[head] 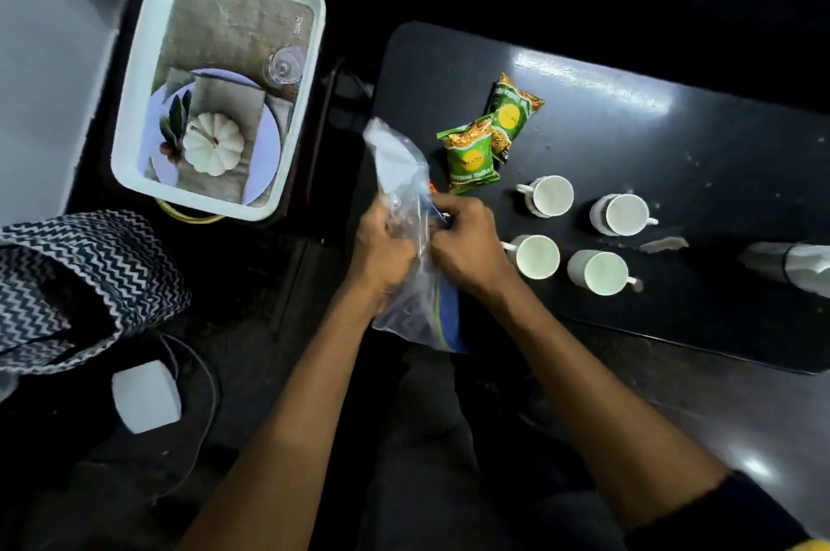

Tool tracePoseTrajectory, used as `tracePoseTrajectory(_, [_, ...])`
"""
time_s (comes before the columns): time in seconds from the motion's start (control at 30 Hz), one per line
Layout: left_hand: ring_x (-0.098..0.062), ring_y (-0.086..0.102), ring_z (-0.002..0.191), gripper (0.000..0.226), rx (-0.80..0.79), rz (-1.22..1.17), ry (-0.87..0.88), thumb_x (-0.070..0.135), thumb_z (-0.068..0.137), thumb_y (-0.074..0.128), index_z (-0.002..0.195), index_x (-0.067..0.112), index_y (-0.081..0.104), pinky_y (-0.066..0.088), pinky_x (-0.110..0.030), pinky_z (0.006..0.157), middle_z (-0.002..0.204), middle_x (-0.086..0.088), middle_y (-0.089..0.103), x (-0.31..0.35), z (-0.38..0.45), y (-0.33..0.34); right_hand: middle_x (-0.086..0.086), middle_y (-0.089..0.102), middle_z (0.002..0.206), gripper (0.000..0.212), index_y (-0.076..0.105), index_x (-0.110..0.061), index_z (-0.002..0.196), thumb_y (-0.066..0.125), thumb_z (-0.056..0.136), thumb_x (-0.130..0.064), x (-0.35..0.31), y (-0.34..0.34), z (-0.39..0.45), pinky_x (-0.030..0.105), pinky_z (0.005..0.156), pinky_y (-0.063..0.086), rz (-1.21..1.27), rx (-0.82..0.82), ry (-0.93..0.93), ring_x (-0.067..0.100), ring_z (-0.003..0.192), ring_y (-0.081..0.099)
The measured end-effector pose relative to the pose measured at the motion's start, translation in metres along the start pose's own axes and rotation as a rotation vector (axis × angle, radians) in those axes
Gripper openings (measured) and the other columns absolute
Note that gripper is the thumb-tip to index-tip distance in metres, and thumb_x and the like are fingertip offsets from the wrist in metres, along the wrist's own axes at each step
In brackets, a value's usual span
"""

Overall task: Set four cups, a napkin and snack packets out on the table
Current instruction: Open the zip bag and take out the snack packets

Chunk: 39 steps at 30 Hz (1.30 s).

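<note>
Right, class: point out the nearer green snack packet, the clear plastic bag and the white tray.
nearer green snack packet (471,160), head view, on its printed front
clear plastic bag (395,164), head view, on its upper flap
white tray (134,92), head view, on its left rim

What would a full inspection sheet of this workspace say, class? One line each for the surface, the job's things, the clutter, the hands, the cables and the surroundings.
Surface: dark glossy table, with glare and a few pale specks.
Job's things: four white cups upright, grouped two by two; two green snack packets overlapping behind them; a whitish scrap right of the cups, possibly the napkin.
Clutter: clear plastic bag in both hands; pale object at the right edge, unclear.
Hands: left hand grips the bag; right hand fingers reach into its mouth.
Cables: a thin cord on the floor at lower left.
Surroundings: white printed tray, zigzag-patterned bag, white block.
</note>
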<state>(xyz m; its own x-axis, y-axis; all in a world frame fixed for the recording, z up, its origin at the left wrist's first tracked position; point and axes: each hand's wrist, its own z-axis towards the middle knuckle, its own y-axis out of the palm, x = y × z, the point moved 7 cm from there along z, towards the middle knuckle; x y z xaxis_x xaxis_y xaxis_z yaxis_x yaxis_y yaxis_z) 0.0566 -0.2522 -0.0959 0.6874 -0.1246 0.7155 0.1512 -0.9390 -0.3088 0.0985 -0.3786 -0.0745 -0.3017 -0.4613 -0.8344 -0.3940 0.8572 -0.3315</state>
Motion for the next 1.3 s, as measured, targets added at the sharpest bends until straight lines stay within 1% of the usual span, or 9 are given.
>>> tracePoseTrajectory(0.17, [-0.019, 0.060, 0.065, 0.016, 0.019, 0.154, -0.014, 0.018, 0.062, 0.058, 0.074, 0.011, 0.067, 0.055, -0.033, 0.060, 0.070, -0.006, 0.069, 0.023, 0.004, 0.023, -0.002, 0.070, 0.118, 0.060, 0.062, -0.020, 0.128, 0.071, 0.070, -0.012, 0.023, -0.040, -0.031, 0.038, 0.095, 0.055, 0.190, -0.025, 0.102, 0.008, 0.110, 0.067])
tracePoseTrajectory(0.33, [-0.030, 0.068, 0.076, 0.025, 0.071, 0.228, -0.049, 0.023, 0.064, 0.053, 0.071, 0.005, 0.067, 0.055, -0.039, 0.069, 0.076, -0.012, 0.071, 0.061, -0.025, 0.075, -0.007, 0.021, 0.160, 0.112, 0.019, -0.036, 0.157, 0.082, 0.067, -0.012, 0.026, -0.113, -0.080, 0.023, 0.114, 0.036, 0.095, -0.031, -0.055, 0.008, 0.148, 0.029])
tracePoseTrajectory(0.47, [-0.039, 0.070, 0.076, 0.037, -0.205, 0.134, -0.108, 0.022, 0.062, 0.050, 0.083, 0.002, 0.074, 0.059, -0.060, 0.073, 0.084, -0.020, 0.074, 0.057, -0.045, 0.162, -0.008, -0.003, 0.166, 0.124, 0.008, -0.045, 0.157, 0.086, 0.064, -0.019, 0.054, -0.157, -0.109, 0.003, 0.109, 0.015, -0.133, -0.050, -0.093, 0.001, 0.152, 0.006])
tracePoseTrajectory(0.6, [-0.027, 0.061, 0.096, 0.037, -0.579, -0.106, -0.217, 0.021, 0.084, 0.046, 0.115, 0.007, 0.060, 0.050, -0.037, 0.086, 0.098, -0.015, 0.061, 0.062, -0.118, 0.268, 0.000, 0.037, 0.155, 0.100, 0.036, -0.028, 0.152, 0.080, 0.063, -0.013, 0.081, -0.216, -0.141, 0.019, 0.107, 0.040, -0.091, 0.144, -0.133, 0.007, 0.137, 0.043])
tracePoseTrajectory(0.77, [-0.009, 0.064, 0.068, 0.016, -0.710, -0.065, -0.115, 0.013, 0.071, 0.054, 0.084, 0.010, 0.062, 0.050, -0.018, 0.066, 0.076, -0.004, 0.069, 0.074, -0.187, 0.369, 0.002, 0.074, 0.100, 0.044, 0.075, -0.013, 0.108, 0.070, 0.064, -0.013, 0.142, -0.339, -0.200, 0.023, 0.078, 0.054, 0.013, 0.582, -0.082, 0.009, 0.087, 0.070])
tracePoseTrajectory(0.9, [-0.028, 0.065, 0.115, 0.062, -0.620, -0.149, 0.021, 0.030, 0.066, 0.078, 0.121, 0.016, 0.053, 0.055, -0.036, 0.096, 0.133, -0.014, 0.060, 0.081, -0.233, 0.438, -0.005, 0.072, 0.074, 0.028, 0.078, -0.018, 0.085, 0.072, 0.062, -0.004, 0.189, -0.424, -0.256, 0.014, 0.061, 0.048, 0.224, 0.824, 0.104, -0.009, 0.062, 0.060])
tracePoseTrajectory(1.07, [-0.031, 0.061, 0.127, 0.094, -0.685, -0.177, 0.061, 0.031, 0.063, 0.089, 0.143, 0.042, 0.042, 0.049, -0.055, 0.107, 0.145, -0.007, 0.057, 0.085, -0.273, 0.516, 0.006, 0.075, 0.073, 0.017, 0.079, -0.014, 0.072, 0.072, 0.059, -0.006, 0.224, -0.481, -0.287, 0.031, 0.059, 0.056, 0.564, 0.773, 0.182, 0.010, 0.066, 0.064])
tracePoseTrajectory(1.2, [-0.035, 0.071, 0.101, 0.052, -0.583, -0.077, 0.091, 0.021, 0.067, 0.083, 0.115, 0.011, 0.064, 0.055, -0.059, 0.095, 0.114, -0.024, 0.071, 0.103, -0.282, 0.547, -0.008, 0.075, 0.070, 0.031, 0.073, -0.020, 0.083, 0.071, 0.062, 0.003, 0.248, -0.500, -0.293, 0.020, 0.064, 0.056, 0.777, 0.686, 0.150, 0.002, 0.066, 0.068])
tracePoseTrajectory(1.3, [-0.033, 0.073, 0.088, 0.038, -0.448, 0.015, 0.059, 0.029, 0.068, 0.082, 0.098, 0.009, 0.069, 0.058, -0.057, 0.088, 0.100, -0.020, 0.076, 0.106, -0.271, 0.563, -0.003, 0.070, 0.100, 0.048, 0.064, -0.021, 0.111, 0.070, 0.064, -0.011, 0.276, -0.506, -0.297, 0.024, 0.074, 0.055, 0.782, 0.642, 0.187, 0.003, 0.080, 0.066])
